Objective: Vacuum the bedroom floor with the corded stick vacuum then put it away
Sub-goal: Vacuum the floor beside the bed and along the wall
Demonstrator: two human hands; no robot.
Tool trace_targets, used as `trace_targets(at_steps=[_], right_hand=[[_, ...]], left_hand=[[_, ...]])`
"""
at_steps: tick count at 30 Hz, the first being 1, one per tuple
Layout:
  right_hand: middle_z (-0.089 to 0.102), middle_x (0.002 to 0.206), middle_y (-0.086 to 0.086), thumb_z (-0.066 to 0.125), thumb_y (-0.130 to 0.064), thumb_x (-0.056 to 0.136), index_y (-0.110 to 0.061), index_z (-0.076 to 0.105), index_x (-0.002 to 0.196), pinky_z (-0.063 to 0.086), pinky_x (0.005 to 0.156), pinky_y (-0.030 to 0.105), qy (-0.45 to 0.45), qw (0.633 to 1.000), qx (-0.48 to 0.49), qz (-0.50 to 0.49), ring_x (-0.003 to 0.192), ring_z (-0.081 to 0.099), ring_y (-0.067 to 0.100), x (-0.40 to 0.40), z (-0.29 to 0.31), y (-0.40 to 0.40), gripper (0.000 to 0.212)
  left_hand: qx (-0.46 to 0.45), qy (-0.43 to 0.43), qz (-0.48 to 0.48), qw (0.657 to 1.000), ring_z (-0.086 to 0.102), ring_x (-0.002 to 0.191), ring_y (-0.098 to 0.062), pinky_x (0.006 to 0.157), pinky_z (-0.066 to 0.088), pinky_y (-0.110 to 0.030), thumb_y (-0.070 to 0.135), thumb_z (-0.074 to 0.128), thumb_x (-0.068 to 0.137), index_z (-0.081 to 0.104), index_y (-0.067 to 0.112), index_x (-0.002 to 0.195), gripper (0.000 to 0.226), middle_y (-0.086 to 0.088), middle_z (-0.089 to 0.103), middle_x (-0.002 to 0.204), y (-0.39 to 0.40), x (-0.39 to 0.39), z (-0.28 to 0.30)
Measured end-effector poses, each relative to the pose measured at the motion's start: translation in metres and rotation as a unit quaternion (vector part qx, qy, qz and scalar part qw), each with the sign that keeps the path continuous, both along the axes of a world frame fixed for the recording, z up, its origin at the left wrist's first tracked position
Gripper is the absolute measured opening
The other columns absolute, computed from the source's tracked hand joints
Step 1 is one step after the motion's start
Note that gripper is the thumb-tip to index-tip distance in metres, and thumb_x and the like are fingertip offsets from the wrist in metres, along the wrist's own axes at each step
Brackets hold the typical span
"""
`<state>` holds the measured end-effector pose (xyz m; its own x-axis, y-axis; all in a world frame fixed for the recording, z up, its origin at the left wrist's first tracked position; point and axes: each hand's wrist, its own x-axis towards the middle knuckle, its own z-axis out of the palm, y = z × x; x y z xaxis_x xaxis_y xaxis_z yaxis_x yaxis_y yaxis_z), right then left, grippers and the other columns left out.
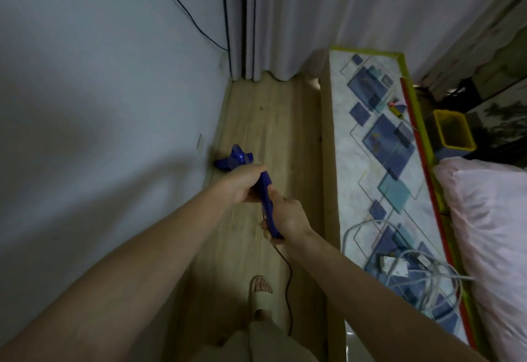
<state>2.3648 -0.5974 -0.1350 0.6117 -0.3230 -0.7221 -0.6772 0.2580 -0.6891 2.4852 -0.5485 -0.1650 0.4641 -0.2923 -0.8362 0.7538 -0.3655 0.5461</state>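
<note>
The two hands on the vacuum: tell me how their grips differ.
The left hand grips the blue vacuum handle farther forward, toward the floor head; the right hand grips its rear end, where the black cord exits. Both curl round the handle.

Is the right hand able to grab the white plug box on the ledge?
Probably not right now. The right hand grips the vacuum handle, so it must let go first. The white plug box lies uncovered among cables on the ledge beside that arm.
</note>
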Motion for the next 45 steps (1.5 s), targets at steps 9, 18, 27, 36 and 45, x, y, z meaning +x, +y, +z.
trace_targets(at_steps=[9, 18, 27, 36, 45], right_hand=[[0.061, 0.079, 0.007, 0.034, -0.049, 0.1, -0.023, 0.054, 0.081, 0.054, 0.067, 0.037, -0.014, 0.999, -0.007, -0.028, 0.067, 0.058, 0.017, 0.046, -0.02, 0.054, 0.038], [0.06, 0.078, 0.005, 0.033, -0.048, 0.101, -0.017, 0.06, 0.104, 0.046, 0.049, 0.026, -0.033, 0.999, -0.021, -0.018, 0.063, 0.057, 0.016, 0.107, -0.057, 0.065, 0.042], [0.053, 0.064, 0.005, 0.03, -0.05, 0.101, -0.018, 0.056, 0.101, 0.042, 0.042, 0.023, -0.007, 0.998, -0.054, 0.031, 0.047, 0.049, 0.014, 0.136, -0.055, 0.014, 0.041], [0.054, 0.061, 0.006, 0.031, -0.048, 0.102, -0.019, 0.055, 0.093, 0.039, 0.045, 0.024, -0.012, 0.999, -0.034, 0.039, 0.045, 0.049, 0.014, 0.106, -0.01, -0.001, 0.038], [0.052, 0.066, 0.008, 0.03, -0.049, 0.102, -0.019, 0.055, 0.092, 0.041, 0.045, 0.025, -0.013, 0.997, -0.057, 0.047, 0.048, 0.048, 0.015, 0.141, -0.05, -0.028, 0.041]], left_hand=[[0.033, -0.023, -0.004, 0.999, 0.061, 0.056, -0.019, 0.059, 0.053, -0.031, 0.035, 0.049, 0.099, 0.056, 0.007, 0.088, 0.031, -0.008, 0.062, 0.068, 0.035, 0.042, -0.012], [-0.002, -0.009, 0.055, 0.998, 0.062, 0.068, -0.02, 0.069, 0.054, -0.033, 0.039, 0.053, 0.097, 0.057, 0.004, 0.102, 0.035, -0.01, 0.064, 0.081, 0.048, 0.096, -0.036], [-0.03, -0.004, 0.051, 0.998, 0.06, 0.065, -0.021, 0.081, 0.054, -0.038, 0.039, 0.047, 0.1, 0.053, 0.005, 0.098, 0.034, -0.011, 0.061, 0.074, 0.006, 0.124, -0.046], [-0.055, 0.036, -0.019, 0.998, 0.066, 0.069, -0.021, 0.057, 0.056, -0.032, 0.034, 0.049, 0.1, 0.053, 0.002, 0.113, 0.034, -0.014, 0.064, 0.087, 0.007, 0.112, -0.016], [-0.032, 0.016, 0.03, 0.999, 0.059, 0.063, -0.02, 0.059, 0.055, -0.032, 0.034, 0.045, 0.102, 0.047, 0.005, 0.101, 0.029, -0.012, 0.058, 0.079, -0.033, 0.134, -0.037]])
